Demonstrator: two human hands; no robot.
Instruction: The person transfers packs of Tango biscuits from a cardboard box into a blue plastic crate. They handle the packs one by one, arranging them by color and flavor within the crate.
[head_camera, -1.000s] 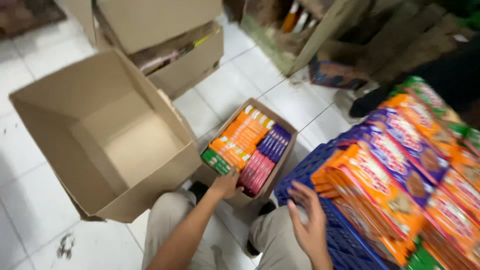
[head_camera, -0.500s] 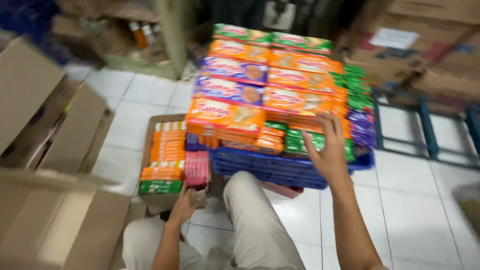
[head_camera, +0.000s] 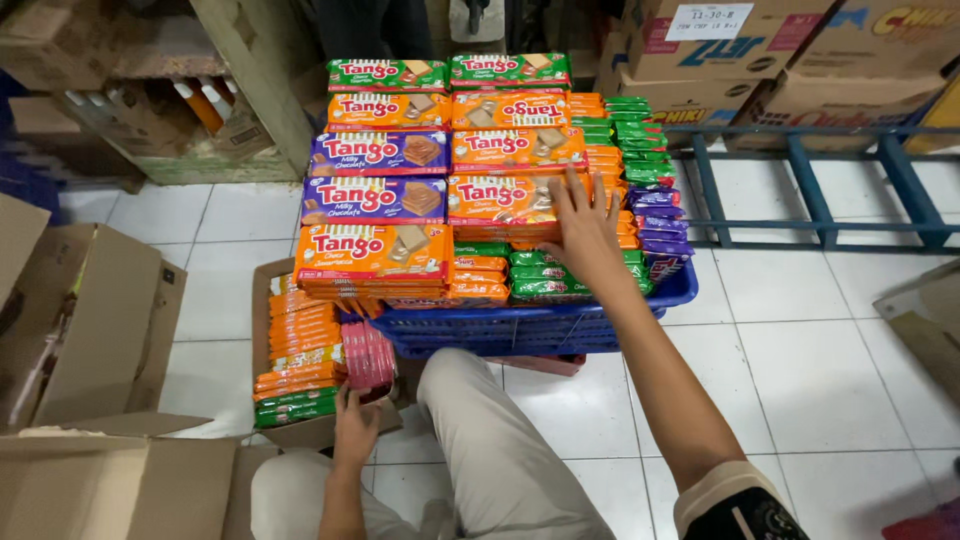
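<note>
Wafer packs (head_camera: 515, 200): glossy printed plastic film, smooth, catching light.
Crate (head_camera: 530, 325), frame centre: blue moulded plastic, slight sheen.
Boxes (head_camera: 95, 320), left edge: brown corrugated cardboard, matt.
Floor (head_camera: 800, 360): white glazed tile, smooth, scuffed.
Rack (head_camera: 815, 185), upper right: blue painted metal.
Shelf post (head_camera: 255, 80), upper left: rough unpainted wood.
Trousers (head_camera: 500, 450): beige matt cloth.

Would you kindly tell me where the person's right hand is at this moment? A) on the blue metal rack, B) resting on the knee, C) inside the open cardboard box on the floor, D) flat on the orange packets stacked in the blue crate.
D: the right hand lies with fingers spread on the orange packets piled in the blue crate.
</note>
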